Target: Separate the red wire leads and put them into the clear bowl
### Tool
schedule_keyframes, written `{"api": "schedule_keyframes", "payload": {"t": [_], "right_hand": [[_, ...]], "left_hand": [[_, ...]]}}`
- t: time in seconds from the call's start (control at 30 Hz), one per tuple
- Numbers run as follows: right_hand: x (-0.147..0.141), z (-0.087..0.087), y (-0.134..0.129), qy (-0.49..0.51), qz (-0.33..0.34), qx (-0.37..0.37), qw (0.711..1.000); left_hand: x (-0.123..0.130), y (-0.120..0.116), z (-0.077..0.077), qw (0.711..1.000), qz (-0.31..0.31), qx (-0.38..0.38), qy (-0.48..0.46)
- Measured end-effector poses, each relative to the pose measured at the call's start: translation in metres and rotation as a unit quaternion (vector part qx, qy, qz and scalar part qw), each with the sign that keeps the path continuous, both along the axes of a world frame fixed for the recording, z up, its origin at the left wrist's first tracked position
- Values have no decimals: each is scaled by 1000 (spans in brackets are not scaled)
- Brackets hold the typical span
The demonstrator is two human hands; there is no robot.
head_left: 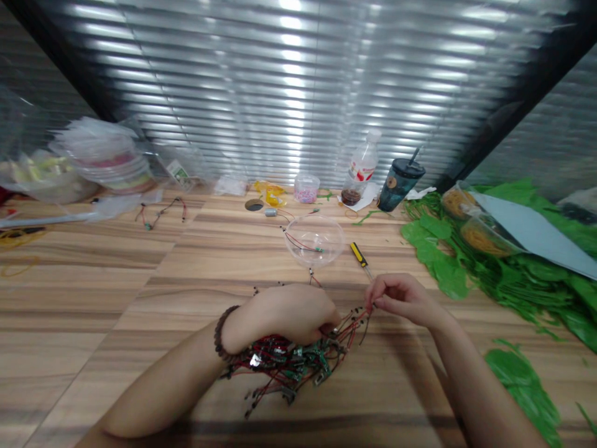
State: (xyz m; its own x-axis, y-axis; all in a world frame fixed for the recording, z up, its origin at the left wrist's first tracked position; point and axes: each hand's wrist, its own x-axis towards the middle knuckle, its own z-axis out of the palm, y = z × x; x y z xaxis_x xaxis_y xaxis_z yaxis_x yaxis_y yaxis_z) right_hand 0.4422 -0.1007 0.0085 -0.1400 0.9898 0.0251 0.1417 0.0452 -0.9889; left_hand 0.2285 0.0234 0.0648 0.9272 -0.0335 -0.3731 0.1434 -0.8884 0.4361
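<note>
A tangled pile of small green circuit boards with red and black wires [298, 364] lies on the wooden table [153, 336]. My left hand [293, 311], with a dark beaded bracelet at the wrist, rests over the pile; its fingers bend down into the wires and their tips are partly hidden. At the pile's right edge my right hand [396, 297] pinches the end of a wire between thumb and forefinger. Beyond the hands sits a clear round bowl [334, 256] with a wired board in it. A yellow and black screwdriver [358, 254] lies right of the bowl.
A bottle [362, 167] and a dark cup with a straw [398, 185] stand at the back. Green leaf-shaped pieces [527, 283] cover the right side. Stacked plastic containers [112, 162] are at the back left. A small pink tub [306, 190] stands behind the bowl.
</note>
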Motion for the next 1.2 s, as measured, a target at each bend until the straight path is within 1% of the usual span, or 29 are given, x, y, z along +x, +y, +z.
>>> {"api": "schedule_keyframes", "payload": {"t": [0.1,0.2,0.33,0.4,0.53,0.6,0.77,0.9,1.0,1.03,1.1,1.2], "right_hand": [[1,3,0,32,-23,-3,999],[4,3,0,50,-31,-1,998],[7,0,0,79,-51,-7,996],[6,-2,0,89,-29,-29,995],[1,-3,-1,112,76,-82,987],[-1,-3,-1,121,85,-86,985],[0,-6,2,159,38,-32,986],[2,-13,4,223,-22,-3,975],[1,-19,6,242,-70,10,968],[1,-21,7,247,-86,14,965],[0,-24,9,259,-118,20,958],[-2,-26,11,271,-154,24,950]], "left_hand": [[1,3,3,999,-34,-18,37],[-1,5,7,996,-44,-34,63],[-3,6,12,996,-44,-48,59],[-3,7,14,996,-38,-52,64],[-2,7,13,995,-32,-51,74],[-2,7,13,995,-29,-55,75],[-3,8,13,994,-15,-72,78],[-2,8,16,994,-40,-67,83],[-1,8,18,994,-46,-51,85],[-1,8,17,995,-36,-46,81],[-1,10,16,997,4,-38,61],[0,13,13,995,94,-2,19]]}}
